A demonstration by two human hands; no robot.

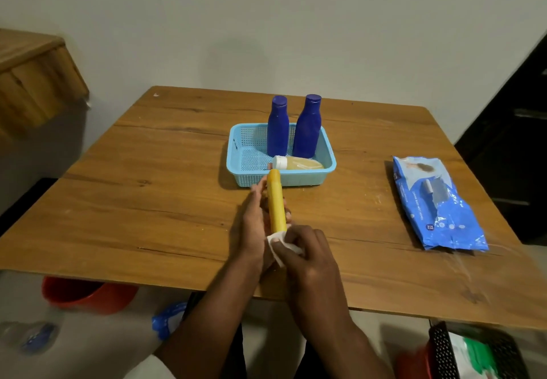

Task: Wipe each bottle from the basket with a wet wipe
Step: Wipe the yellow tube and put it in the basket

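Observation:
My left hand (251, 224) holds a slim yellow bottle (276, 201) over the wooden table, its cap end pointing away toward the basket. My right hand (307, 257) grips a white wet wipe (279, 245) wrapped round the bottle's near end. The light blue basket (236, 153) stands just beyond. Two dark blue bottles (278, 127) (307, 127) stand upright in it. A clear bottle of pale yellow liquid with a white cap (299, 163) lies on its side at the front of the basket.
A blue pack of wet wipes (438, 204) lies at the right of the table (148, 186). On the floor are a red bucket (85, 295), a blue bag (167, 319) and a black crate (444, 349). A wooden shelf (32, 82) juts out at the left.

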